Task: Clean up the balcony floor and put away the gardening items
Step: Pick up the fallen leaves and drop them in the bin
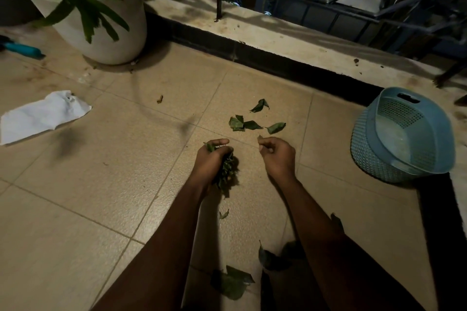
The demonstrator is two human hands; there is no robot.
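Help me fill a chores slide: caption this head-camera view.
Left hand grips a bunch of leaves, right hand near loose leaves on the tiled floor, blue basket nearby.

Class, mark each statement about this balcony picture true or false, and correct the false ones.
1. The left hand grips a bunch of leaves. True.
2. The basket is full of leaves. False: no leaves show inside it.
3. A white paper lies on the floor. True.
4. The pot lies tipped over. False: it stands upright.
5. Loose leaves lie on the floor beyond the left hand. True.
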